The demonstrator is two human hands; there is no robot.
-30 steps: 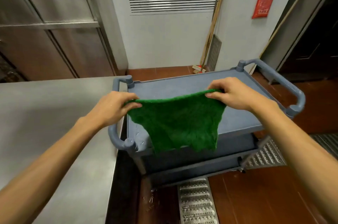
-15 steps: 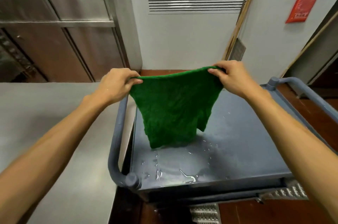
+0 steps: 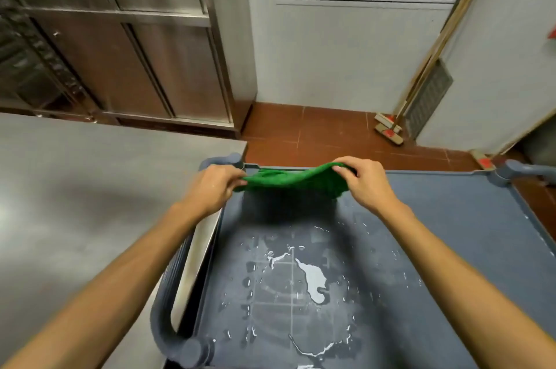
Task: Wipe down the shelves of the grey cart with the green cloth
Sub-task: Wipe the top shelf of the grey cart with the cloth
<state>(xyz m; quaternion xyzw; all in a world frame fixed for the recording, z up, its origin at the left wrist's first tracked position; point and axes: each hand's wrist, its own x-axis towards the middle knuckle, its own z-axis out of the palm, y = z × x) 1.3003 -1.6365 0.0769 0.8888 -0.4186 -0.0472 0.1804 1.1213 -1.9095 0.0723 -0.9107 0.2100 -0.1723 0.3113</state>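
— Looking across the scene from the biggest thing down, what has changed since half a second back?

— The steel table (image 3: 90, 203) on the left sits as it did, but the grey cart (image 3: 451, 233) now fills far more of the view: the camera looks steeply down on its top shelf, where before the cart's front edge and the floor drain under it showed. The green cloth (image 3: 293, 180) has come down too. Earlier it hung as a curtain, its lower edge dangling over the wet patch; now it is stretched low and nearly flat over the far left corner of the shelf, with a dark shadow under it.

— Counts?

— One table, one cart with one shelf in view, three of its rounded corner posts visible, one cloth, two hands. Two brush heads lean against the far wall, their long handles rising beside the vent. On the shelf lies one larger pool of water (image 3: 313, 278), ringed by scattered droplets and streaks.

— And the cloth against the hands?

— It spans between them. The left hand (image 3: 215, 188) is closed on its left edge, thumb and fingers pinching the fabric just beside the far left corner post. The right hand (image 3: 365, 182) is closed on the right edge, gripping it slightly higher, so the cloth slopes down toward the left. Whether its underside touches the shelf I cannot tell. The pool lies nearer the person, well apart from the cloth.
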